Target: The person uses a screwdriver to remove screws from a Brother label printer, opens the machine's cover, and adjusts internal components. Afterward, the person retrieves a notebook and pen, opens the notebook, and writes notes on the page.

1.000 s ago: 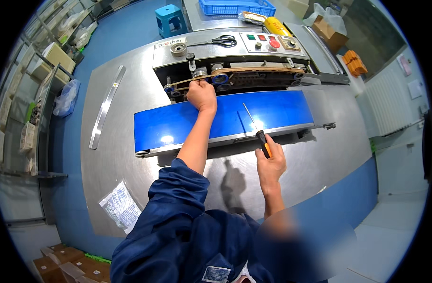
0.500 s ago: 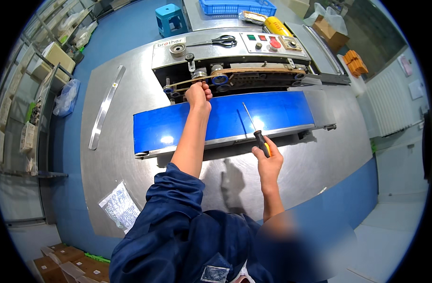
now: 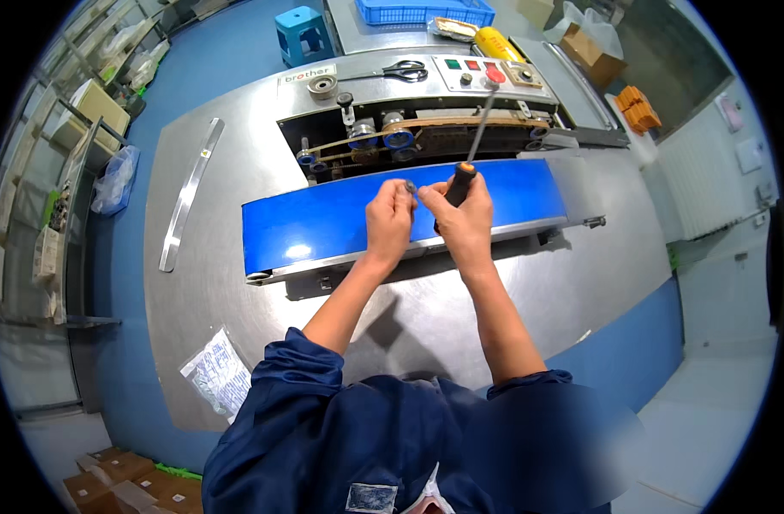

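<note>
My left hand (image 3: 388,223) is closed above the blue conveyor belt (image 3: 310,224), pinching a small dark metal part (image 3: 410,186) between thumb and forefinger. It is too small to name exactly. Close beside it, my right hand (image 3: 469,224) grips a screwdriver (image 3: 463,183) by its black and orange handle, the shaft slanting up and away. The right thumb and forefinger reach toward the small part; whether they touch it I cannot tell. Behind both hands lies the machine's exposed drive, with blue-rimmed pulleys (image 3: 399,139) and a thin tan belt (image 3: 345,147).
Black-handled scissors (image 3: 406,72) and a metal roller (image 3: 321,86) lie on the machine's top, left of the control panel (image 3: 486,75). A metal strip (image 3: 191,195) lies on the steel table (image 3: 238,154). A plastic bag with printed paper (image 3: 217,373) rests at the near left.
My left hand has come back from the pulleys toward me, with the small part now visible in it. My right hand has raised the screwdriver and moved up beside it.
</note>
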Demonstrator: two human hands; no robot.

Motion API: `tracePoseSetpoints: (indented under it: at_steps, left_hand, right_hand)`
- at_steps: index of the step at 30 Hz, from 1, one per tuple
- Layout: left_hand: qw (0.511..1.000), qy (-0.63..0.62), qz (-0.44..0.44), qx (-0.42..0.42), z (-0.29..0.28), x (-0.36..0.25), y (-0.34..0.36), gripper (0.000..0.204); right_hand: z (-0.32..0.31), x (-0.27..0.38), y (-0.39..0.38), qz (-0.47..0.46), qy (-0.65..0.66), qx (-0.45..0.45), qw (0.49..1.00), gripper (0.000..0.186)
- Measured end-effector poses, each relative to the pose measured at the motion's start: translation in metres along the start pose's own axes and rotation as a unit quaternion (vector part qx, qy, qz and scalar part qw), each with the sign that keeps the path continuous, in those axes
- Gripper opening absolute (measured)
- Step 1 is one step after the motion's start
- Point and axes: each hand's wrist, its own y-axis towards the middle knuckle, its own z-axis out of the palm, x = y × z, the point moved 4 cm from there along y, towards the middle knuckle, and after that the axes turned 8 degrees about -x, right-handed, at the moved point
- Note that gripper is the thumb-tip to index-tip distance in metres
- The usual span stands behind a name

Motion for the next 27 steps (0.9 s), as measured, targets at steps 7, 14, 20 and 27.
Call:
tracePoseSetpoints:
  at_steps: [7, 14, 20, 27]
  left_hand:
    - [0.985, 0.117, 0.117, -0.046, -0.020, -0.017, -0.013, 0.013]
    - [0.989, 0.101, 0.093, -0.051, -0.038, -0.011, -0.008, 0.016]
    - [0.994, 0.091, 0.048, -0.021, -0.067, 0.008, -0.060, 0.019]
    - [0.993, 0.061, -0.099, -0.015, -0.095, 0.053, -0.124, 0.018]
  right_hand:
    - [0.023, -0.005, -0.009, -0.042, -0.058, 0.001, 0.997, 0.024]
    - [0.044, -0.004, 0.030, -0.063, -0.076, 0.049, 0.994, 0.021]
    - [0.072, 0.028, 0.173, -0.113, -0.242, 0.001, 0.964, 0.036]
    - [0.111, 0.014, 0.232, -0.134, -0.424, -0.043, 0.895, 0.044]
